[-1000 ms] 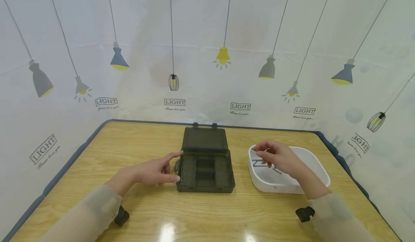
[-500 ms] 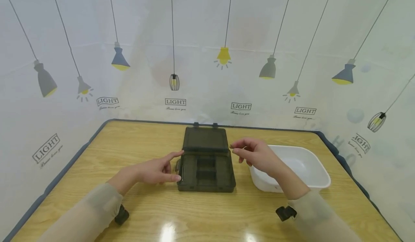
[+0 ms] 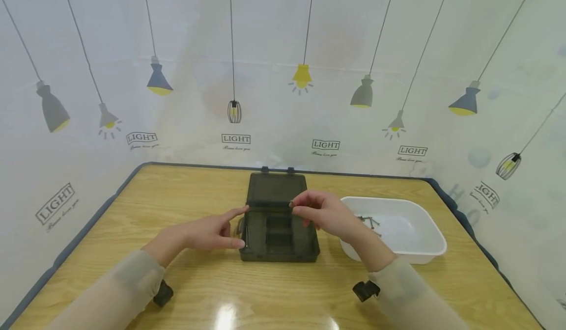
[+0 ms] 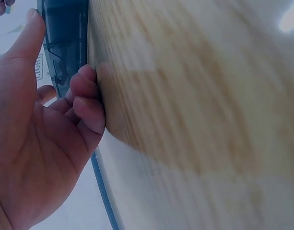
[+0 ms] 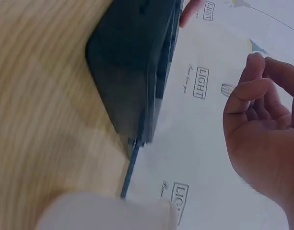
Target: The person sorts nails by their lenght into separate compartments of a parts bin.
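At the left, we see the left hand [image 3: 209,233] resting on the counter [image 3: 265,290], index finger and thumb stretched out to the box's left side, the other fingers curled under and gripping nothing. The touch looks like a light steadying one (the box seems too light to sit firm by itself). The box [image 3: 279,257] lies with its lid [image 3: 277,183] folded back; a few thin metal pins [image 3: 247,236] lie in its left compartment. We take it for stiff, smooth plastic, best held by the outer walls, away from the hinge.

Next comes the right hand [image 3: 325,215], raised over the back right part of the box, with thumb and forefinger pinched on what looks like a screw [image 3: 291,204]. Only a speck shows, so we cannot tell its length or which end is held. We expect it to be light, hard and hardly fragile, but slim and slick enough to roll out of a loose pinch; mid-shank, with the fingertip pads, should serve best.

Farthest right, the white tray [image 3: 415,258] holds more metal pieces [image 3: 370,222], loosely heaped near its left end; we would lift those singly, by a free end.
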Demonstrator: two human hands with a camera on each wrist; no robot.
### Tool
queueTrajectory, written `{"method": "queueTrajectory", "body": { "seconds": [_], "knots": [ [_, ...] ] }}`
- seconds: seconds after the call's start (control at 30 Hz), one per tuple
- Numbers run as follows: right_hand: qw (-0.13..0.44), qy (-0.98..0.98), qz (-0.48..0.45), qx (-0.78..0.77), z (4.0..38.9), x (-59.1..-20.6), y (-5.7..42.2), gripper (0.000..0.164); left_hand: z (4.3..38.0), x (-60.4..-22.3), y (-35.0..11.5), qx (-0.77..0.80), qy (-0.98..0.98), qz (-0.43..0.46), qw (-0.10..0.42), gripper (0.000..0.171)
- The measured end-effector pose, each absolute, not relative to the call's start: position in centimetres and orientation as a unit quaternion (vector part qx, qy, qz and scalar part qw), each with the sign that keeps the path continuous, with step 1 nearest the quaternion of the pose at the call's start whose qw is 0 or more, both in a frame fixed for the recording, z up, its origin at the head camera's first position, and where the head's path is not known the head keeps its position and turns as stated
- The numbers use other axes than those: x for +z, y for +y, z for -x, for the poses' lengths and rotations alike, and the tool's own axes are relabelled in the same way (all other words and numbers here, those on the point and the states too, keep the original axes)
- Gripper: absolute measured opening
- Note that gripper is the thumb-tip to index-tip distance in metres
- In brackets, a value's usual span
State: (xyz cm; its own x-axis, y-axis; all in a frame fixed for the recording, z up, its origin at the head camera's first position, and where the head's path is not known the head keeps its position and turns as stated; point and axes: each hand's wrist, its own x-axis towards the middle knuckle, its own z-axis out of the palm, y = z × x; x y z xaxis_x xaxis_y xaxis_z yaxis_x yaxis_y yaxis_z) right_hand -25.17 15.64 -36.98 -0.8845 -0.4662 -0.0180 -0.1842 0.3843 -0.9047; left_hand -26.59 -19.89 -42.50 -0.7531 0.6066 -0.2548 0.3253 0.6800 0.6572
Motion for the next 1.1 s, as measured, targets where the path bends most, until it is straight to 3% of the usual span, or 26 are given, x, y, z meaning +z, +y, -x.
{"method": "queueTrajectory", "body": {
  "seconds": [0.43, 0.63, 1.1],
  "knots": [
    [0.19, 0.799, 0.141, -0.553, 25.6, -40.8, 9.8, 0.028, 26.9, -43.0, -20.0, 0.324, 0.88, -0.244, 0.247, 0.101],
    [0.175, 0.806, 0.148, -0.545, 25.9, -42.0, 8.8, 0.017, 26.8, -43.0, -20.1, 0.338, 0.872, -0.242, 0.256, 0.101],
    [0.166, 0.812, 0.156, -0.537, 26.5, -42.9, 8.6, 0.019, 26.9, -43.3, -20.2, 0.317, 0.881, -0.263, 0.234, 0.098]
  ]
}}
